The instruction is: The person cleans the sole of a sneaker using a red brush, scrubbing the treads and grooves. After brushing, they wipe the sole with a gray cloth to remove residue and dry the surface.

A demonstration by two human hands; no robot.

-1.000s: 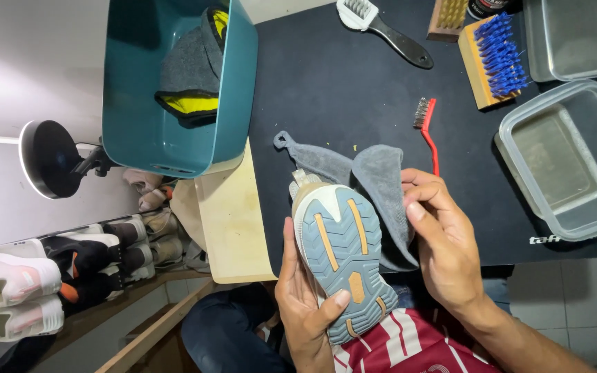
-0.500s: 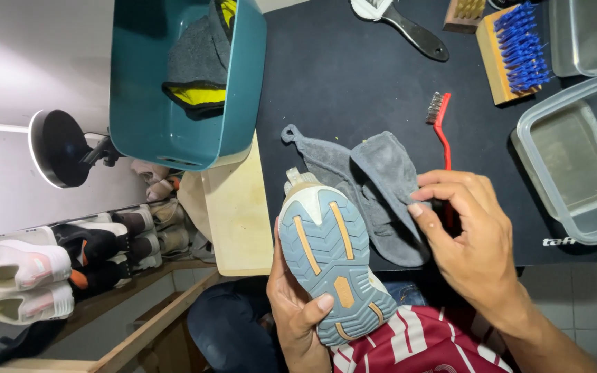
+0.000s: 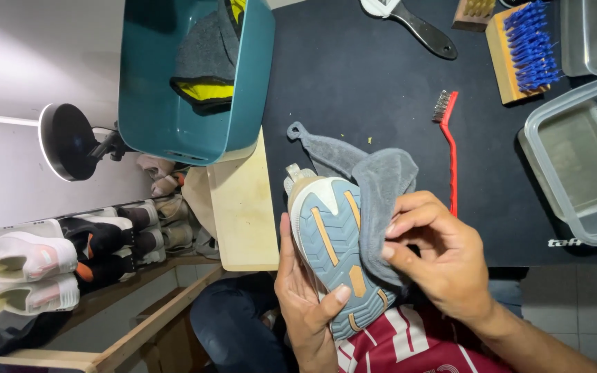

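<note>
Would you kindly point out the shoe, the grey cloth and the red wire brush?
shoe (image 3: 329,242): head view, on the blue-grey sole.
grey cloth (image 3: 381,183): head view, on the fold over the sole.
red wire brush (image 3: 452,155): head view, on the handle.

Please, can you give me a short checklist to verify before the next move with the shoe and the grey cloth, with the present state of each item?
1. Left hand holds the shoe firmly, sole turned up: ok.
2. Right hand grips the grey cloth: ok.
3. Cloth lies against the sole: ok; it covers the right edge of the sole.
4. Sole is clean: cannot tell; the cloth hides part of it.
5. Red wire brush lies apart from the hands on the black mat: ok.
6. Clear plastic box holds water: cannot tell.
</note>
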